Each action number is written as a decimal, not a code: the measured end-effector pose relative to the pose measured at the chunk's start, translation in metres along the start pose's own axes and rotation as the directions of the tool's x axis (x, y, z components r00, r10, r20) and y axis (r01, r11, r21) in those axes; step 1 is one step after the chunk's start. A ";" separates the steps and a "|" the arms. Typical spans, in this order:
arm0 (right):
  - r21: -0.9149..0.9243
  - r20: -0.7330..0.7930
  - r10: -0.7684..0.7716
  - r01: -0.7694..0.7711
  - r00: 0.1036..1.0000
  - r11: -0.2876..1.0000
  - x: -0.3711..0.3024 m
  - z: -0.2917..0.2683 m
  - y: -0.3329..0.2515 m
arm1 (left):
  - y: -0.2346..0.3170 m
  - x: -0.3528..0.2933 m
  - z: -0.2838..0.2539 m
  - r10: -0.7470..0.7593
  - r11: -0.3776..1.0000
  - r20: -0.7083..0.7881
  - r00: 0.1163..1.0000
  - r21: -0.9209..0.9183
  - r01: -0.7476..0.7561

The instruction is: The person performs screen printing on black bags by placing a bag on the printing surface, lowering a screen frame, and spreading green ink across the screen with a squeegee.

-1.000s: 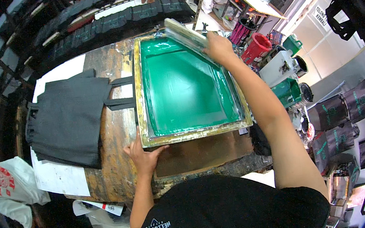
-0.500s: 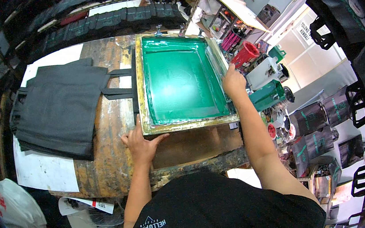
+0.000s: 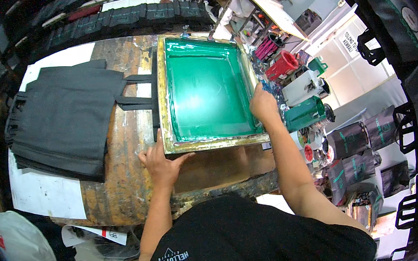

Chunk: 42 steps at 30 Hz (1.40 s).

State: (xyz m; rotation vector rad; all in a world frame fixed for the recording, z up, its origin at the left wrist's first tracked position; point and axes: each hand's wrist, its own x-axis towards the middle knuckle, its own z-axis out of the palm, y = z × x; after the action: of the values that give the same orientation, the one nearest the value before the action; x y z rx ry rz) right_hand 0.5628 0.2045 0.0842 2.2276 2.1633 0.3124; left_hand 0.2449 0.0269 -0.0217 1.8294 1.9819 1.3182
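Observation:
A screen-printing frame (image 3: 164, 99), its wooden rim stained yellow-white, lies on the table with wet green ink (image 3: 205, 92) across its mesh. My left hand (image 3: 160, 166) is at the near left corner, fingers spread, thumb along the near rim and a finger up the left side. On the right side of the frame, my right hand (image 3: 264, 105) is closed around what looks like a squeegee (image 3: 250, 72) lying along that rim; the fingertips are hidden. Black fabric bag handles (image 3: 137, 102) stick out from under the frame's left side.
Left of the frame lies a stack of black fabric bags (image 3: 63, 120) on white sheets (image 3: 48, 198). Right of it stand a red container (image 3: 281, 67), a white one (image 3: 301, 89) and a green one (image 3: 304, 115). Printed black bags (image 3: 362, 134) lie farther right.
My right hand has shifted slightly left and toward me along the frame's right side. My left hand stays at the near left corner. The whole view has tilted a little.

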 end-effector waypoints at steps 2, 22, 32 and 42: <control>0.002 -0.001 0.035 -0.035 0.999 0.999 -0.004 -0.001 -0.011 | 0.000 0.001 0.000 0.016 1.000 -0.013 1.000 0.005 -0.016; 0.148 -0.095 0.009 0.005 0.995 0.989 0.038 -0.028 -0.032 | 0.002 0.003 -0.003 0.005 0.999 -0.007 1.000 0.051 -0.004; 0.081 -0.074 0.038 -0.032 0.996 0.996 0.078 0.012 -0.010 | 0.004 0.004 -0.006 -0.038 0.999 0.053 0.998 -0.007 0.039; 0.175 -0.025 -0.099 0.102 0.995 0.979 0.041 -0.008 -0.093 | 0.002 0.003 -0.003 -0.003 1.000 0.016 1.000 0.002 0.003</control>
State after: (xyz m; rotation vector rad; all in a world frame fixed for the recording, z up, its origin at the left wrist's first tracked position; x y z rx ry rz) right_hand 0.4701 0.2476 0.0834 2.1959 2.3887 0.1419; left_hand 0.2437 0.0275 -0.0170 1.8310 1.9785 1.2973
